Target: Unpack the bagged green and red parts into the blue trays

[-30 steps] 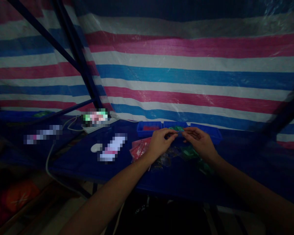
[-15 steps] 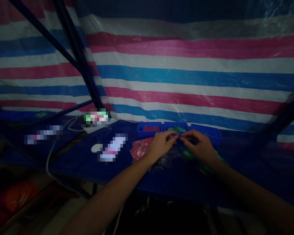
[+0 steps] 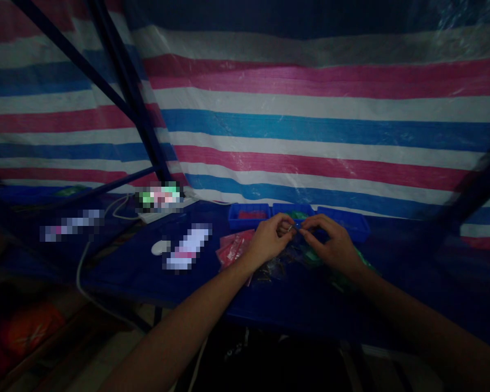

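Above the desk [image 3: 147, 280], the left hand [image 3: 269, 238] and right hand [image 3: 330, 239] are close together before the middle blue tray [image 3: 293, 207]. Pink packets [image 3: 233, 247] lie front-left of that tray. Before it, left fingers pinch a shiny piece [image 3: 291, 228]; right fingers are narrow, their hold unclear.

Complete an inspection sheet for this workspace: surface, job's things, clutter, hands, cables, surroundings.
Surface: blue table, dimly lit.
Job's things: red packets left of clear packets; green packets to the right; three blue trays behind.
Clutter: white round thing, power strip.
Hands: left hand pinches a small thing, too small to name; right hand beside it, hold unclear.
Cables: white cable beside the table's left edge.
Surroundings: striped sheet behind, blue bars left.
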Action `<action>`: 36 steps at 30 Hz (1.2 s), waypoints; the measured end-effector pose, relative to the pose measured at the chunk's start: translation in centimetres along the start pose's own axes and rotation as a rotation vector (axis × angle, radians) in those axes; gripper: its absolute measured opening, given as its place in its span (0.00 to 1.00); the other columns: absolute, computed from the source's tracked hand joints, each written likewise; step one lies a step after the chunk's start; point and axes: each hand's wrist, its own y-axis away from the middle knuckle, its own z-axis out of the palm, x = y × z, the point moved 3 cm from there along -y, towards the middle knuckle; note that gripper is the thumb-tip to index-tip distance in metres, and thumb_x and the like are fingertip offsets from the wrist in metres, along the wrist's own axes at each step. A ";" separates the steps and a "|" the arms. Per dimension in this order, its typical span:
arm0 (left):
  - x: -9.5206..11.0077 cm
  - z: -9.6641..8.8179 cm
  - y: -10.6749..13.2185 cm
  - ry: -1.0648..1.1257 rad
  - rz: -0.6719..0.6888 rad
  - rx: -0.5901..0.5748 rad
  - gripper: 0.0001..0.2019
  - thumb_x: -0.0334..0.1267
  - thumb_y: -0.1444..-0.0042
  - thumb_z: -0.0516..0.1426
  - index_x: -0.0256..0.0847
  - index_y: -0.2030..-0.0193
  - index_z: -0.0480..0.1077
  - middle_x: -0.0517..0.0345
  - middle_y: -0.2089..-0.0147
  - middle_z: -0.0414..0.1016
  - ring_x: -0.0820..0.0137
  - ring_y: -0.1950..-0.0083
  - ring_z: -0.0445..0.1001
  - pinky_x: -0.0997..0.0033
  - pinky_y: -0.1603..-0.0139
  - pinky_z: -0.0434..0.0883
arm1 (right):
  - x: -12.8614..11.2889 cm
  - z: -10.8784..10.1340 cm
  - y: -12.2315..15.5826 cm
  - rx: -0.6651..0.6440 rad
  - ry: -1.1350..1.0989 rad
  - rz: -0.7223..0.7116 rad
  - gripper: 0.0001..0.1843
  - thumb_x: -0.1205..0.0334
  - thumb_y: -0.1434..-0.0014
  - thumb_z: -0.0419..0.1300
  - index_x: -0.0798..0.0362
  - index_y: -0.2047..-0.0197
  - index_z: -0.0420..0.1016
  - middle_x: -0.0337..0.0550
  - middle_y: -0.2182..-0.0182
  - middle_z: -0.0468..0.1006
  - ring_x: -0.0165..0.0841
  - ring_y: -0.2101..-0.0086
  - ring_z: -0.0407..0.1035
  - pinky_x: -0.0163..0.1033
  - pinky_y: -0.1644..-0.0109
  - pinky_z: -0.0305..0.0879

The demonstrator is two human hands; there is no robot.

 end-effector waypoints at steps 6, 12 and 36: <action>0.5 0.4 0.3 -0.034 0.023 -0.051 0.27 0.31 0.42 0.62 0.44 0.37 0.62 0.56 0.57 0.82 0.69 0.61 0.80 0.69 0.58 0.74 | 1.4 0.8 0.3 -0.117 -0.202 0.232 0.14 0.56 0.40 0.66 0.47 0.51 0.78 0.45 0.53 0.82 0.40 0.57 0.79 0.49 0.49 0.75; 1.0 0.1 0.3 -0.125 0.063 -0.016 0.25 0.34 0.40 0.61 0.44 0.37 0.62 0.58 0.59 0.82 0.69 0.61 0.79 0.69 0.58 0.73 | 1.6 0.8 0.1 -0.102 -0.329 0.322 0.15 0.55 0.43 0.68 0.50 0.53 0.79 0.47 0.57 0.84 0.41 0.56 0.79 0.48 0.49 0.76; -0.2 -0.1 -0.3 0.127 0.011 0.080 0.12 0.38 0.36 0.59 0.39 0.48 0.70 0.50 0.53 0.79 0.67 0.54 0.79 0.66 0.52 0.75 | -0.2 -0.6 -0.3 0.056 0.072 -0.096 0.08 0.63 0.36 0.62 0.46 0.54 0.79 0.47 0.53 0.81 0.43 0.50 0.73 0.55 0.44 0.70</action>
